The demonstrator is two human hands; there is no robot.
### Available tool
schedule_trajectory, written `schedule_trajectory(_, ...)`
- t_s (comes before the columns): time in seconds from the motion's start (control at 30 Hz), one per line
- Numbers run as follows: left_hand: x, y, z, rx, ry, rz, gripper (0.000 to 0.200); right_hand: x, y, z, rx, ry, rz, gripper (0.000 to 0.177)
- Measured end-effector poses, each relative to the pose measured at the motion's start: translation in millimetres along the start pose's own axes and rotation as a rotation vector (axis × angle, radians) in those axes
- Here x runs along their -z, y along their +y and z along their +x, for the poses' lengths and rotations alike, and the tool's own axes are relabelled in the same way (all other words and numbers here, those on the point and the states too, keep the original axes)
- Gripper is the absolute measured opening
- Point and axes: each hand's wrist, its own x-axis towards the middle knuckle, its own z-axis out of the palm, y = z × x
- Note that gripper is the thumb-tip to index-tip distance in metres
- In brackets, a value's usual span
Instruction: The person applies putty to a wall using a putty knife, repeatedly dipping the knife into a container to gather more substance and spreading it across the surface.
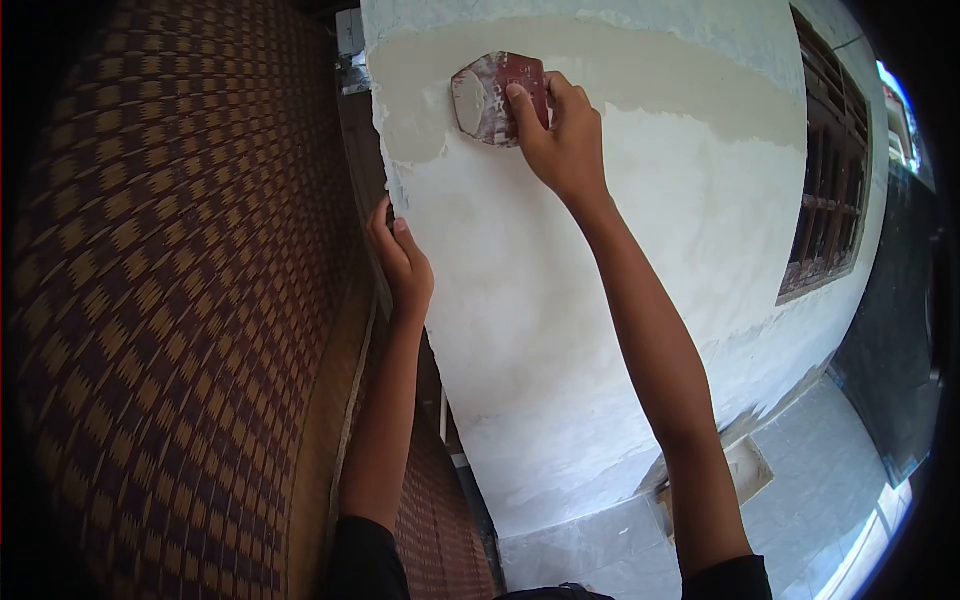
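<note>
A red scraper (493,100) is against a pale wall (540,280), up high near its left edge.
I see a big woven panel (170,250) standing close by on the left, crowding that side, and a brown barred window (832,170) on the right. The right hand (565,140) grips the scraper, thumb on top. The left hand (402,262) is half open, its bent fingers at the wall's edge.

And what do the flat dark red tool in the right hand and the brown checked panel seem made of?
Flat dark red tool: probably plastic, smooth and even-coloured under pale smears. Brown checked panel: perhaps woven bamboo, fairly matte, strips visibly interlacing.
</note>
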Motion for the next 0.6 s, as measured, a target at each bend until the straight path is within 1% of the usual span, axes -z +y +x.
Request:
schedule_trajectory(0.03,0.4,1.0,-0.2,0.0,0.001,0.001,0.035,-11.4,-8.1,0.1,0.044,-0.012,-0.003,0.026)
schedule_trajectory(0.13,0.2,-2.6,-0.5,0.02,-0.002,-0.003,0.035,-39.4,-11.1,5.8,0.059,-0.024,-0.047,0.025)
schedule_trajectory(0.2,1.1,-4.5,-1.5,0.011,-0.004,0.004,0.035,-45.9,-8.2,9.1,0.129,-0.001,-0.2,0.026)
schedule_trajectory(0.23,1.3,-5.4,-1.2,0.0,0.0,0.011,0.035,-45.6,-4.4,10.3,0.128,-0.002,-0.199,0.026)
schedule_trajectory(0.3,0.9,-6.9,-1.3,0.004,-0.002,0.007,0.035,-37.9,5.4,11.7,0.127,0.029,-0.303,0.026)
schedule_trajectory(0.37,0.7,-7.2,-1.5,0.01,-0.004,0.004,0.035,-25.7,11.8,14.2,0.087,0.063,-0.318,0.027)
schedule_trajectory(0.43,1.1,-7.0,-2.5,0.005,-0.007,-0.004,0.035,-5.1,19.3,19.8,0.024,0.05,-0.337,0.027)
schedule_trajectory(0.5,1.1,-6.0,-2.4,0.008,-0.005,0.003,0.035,16.2,29.4,21.7,0.015,0.082,-0.361,0.026)
schedule_trajectory(0.53,0.5,-5.4,-2.4,0.007,-0.003,0.005,0.035,29.5,32.1,24.5,-0.038,0.054,-0.31,0.027)
schedule_trajectory(0.57,0.2,-5.0,-2.0,0.007,0.002,0.002,0.035,39.0,32.4,23.0,-0.002,0.095,-0.311,0.027)
schedule_trajectory(0.6,0.2,-4.2,-2.3,0.007,0.0,-0.001,0.035,47.9,32.6,21.9,-0.063,0.094,-0.204,0.027)
